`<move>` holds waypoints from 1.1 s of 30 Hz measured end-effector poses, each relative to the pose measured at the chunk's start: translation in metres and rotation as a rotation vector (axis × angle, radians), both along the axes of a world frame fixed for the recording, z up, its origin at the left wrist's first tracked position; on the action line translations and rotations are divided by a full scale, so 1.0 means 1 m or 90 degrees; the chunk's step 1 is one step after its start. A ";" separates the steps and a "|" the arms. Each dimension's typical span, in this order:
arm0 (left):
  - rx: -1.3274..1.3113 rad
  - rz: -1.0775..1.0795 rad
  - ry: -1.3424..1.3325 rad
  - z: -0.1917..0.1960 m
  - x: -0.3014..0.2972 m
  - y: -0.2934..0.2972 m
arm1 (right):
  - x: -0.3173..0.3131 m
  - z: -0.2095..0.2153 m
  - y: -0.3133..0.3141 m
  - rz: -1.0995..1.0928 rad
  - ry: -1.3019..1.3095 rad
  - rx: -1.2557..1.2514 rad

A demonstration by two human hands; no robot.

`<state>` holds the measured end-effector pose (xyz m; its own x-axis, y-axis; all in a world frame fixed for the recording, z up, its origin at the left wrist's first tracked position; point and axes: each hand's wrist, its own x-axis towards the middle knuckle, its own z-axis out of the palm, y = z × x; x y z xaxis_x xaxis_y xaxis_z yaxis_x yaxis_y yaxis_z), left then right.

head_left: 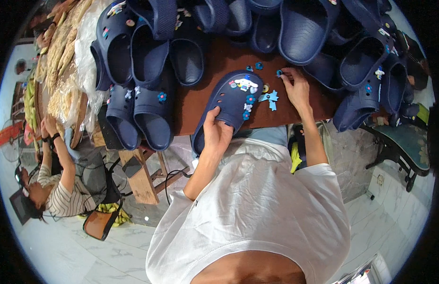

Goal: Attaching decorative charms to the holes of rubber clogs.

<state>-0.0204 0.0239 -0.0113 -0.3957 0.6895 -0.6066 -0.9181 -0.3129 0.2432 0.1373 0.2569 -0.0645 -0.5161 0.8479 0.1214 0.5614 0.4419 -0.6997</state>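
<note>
A navy foam clog (pixel 221 102) lies tilted at the table's near edge. My left hand (pixel 217 132) grips it at the foot opening, the thumb on top and the other fingers partly hidden inside. On its upper sit a white cartoon charm (pixel 246 84) and several blue flower charms (pixel 250 99) down the right side; some holes are bare. To the right, my right hand (pixel 298 92) pinches a small blue flower charm (pixel 279 73) just above the table. Between clog and hand lies a light-blue bow charm (pixel 270 98). Two more blue flower charms (pixel 258 66) rest beyond the toe.
Many navy clogs (pixel 153 54) crowd the brown table (pixel 229 57) at left, back and right (pixel 366 61). A wooden stool (pixel 139 182) stands lower left. Further left, a person in a striped shirt (pixel 70 196) handles produce. A dark chair (pixel 404 142) stands at right.
</note>
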 end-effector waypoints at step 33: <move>-0.019 0.031 -0.010 0.001 -0.005 -0.017 | -0.005 0.041 -0.025 0.164 -0.080 0.024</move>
